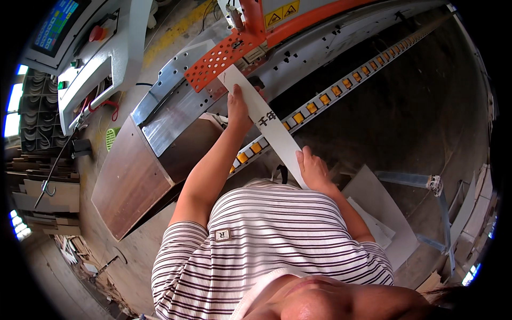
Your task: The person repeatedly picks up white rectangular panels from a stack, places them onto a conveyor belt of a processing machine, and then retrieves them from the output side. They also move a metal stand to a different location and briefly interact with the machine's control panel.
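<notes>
A long, narrow white board [277, 140] with dark handwritten marks slants across in front of me. Its far end reaches the orange perforated plate [217, 63] of a machine; whether the two touch, I cannot tell. My left hand [238, 108] is closed on the board's left edge, close to that far end. Nearer my body, my right hand [314, 169] grips the opposite edge, its fingers partly hidden. Under the board runs a rail with yellow rollers [311, 108].
At the left stands a control panel with a red push button [97, 33]. A metal machine bed [176, 124] adjoins a brown wooden panel [133, 178]. Loose boards [381, 213] lie low at my right, beside a metal frame [408, 180]. Stacked sheets [45, 194] fill the far left.
</notes>
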Motion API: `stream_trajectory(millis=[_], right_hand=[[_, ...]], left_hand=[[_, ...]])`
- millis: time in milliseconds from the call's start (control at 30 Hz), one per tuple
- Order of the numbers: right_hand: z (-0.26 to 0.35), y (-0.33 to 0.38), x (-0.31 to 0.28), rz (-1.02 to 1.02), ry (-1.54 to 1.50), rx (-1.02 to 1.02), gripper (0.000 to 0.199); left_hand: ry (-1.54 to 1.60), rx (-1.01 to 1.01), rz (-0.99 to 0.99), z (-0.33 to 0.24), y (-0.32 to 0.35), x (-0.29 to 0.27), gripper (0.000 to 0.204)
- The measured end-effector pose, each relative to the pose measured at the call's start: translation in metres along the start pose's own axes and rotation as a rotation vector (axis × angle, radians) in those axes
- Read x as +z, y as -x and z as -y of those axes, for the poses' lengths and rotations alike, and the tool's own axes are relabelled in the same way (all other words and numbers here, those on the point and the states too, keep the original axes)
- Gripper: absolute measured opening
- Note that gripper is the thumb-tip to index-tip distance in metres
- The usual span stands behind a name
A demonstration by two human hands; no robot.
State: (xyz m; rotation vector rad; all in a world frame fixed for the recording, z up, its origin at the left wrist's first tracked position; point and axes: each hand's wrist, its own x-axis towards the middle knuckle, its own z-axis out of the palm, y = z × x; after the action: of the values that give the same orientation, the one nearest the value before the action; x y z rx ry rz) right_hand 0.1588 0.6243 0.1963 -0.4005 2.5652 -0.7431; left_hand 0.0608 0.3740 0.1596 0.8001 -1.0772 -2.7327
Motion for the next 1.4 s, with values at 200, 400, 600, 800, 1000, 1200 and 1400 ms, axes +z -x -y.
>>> stream_trajectory(millis=[200, 400, 600, 800, 1000, 1200, 1400], right_hand=[[-0.003, -0.009, -0.004, 0.102, 0.014, 0.071, 0.037], [-0.021, -0.023, -0.023, 0.096, -0.02, 0.048, 0.036], [-0.057, -0.045, -0.051, 0.005, 0.027, 0.014, 0.035], [-0.089, -0.066, -0.087, -0.12, 0.053, -0.029, 0.037], [-0.133, -0.091, -0.117, -0.233, 0.061, -0.074, 0.041], [-0.13, -0.088, -0.162, -0.577, 0.305, -0.135, 0.026], [-0.118, -0.02, -0.122, -0.981, 0.015, -0.233, 0.02]], left_hand=[[-0.085, -0.012, -0.08, -0.004, -0.001, 0.009, 0.045], [-0.086, -0.012, -0.134, 0.005, -0.016, 0.038, 0.044], [-0.041, -0.033, -0.089, 0.025, -0.044, 0.076, 0.044], [-0.023, -0.075, -0.07, 0.047, -0.07, 0.119, 0.045], [-0.027, -0.102, -0.071, 0.072, -0.1, 0.165, 0.042], [-0.653, -0.237, 0.154, 0.062, -0.124, 0.151, 0.038], [-1.166, 0.451, 0.45, -0.004, 0.04, 0.05, 0.044]])
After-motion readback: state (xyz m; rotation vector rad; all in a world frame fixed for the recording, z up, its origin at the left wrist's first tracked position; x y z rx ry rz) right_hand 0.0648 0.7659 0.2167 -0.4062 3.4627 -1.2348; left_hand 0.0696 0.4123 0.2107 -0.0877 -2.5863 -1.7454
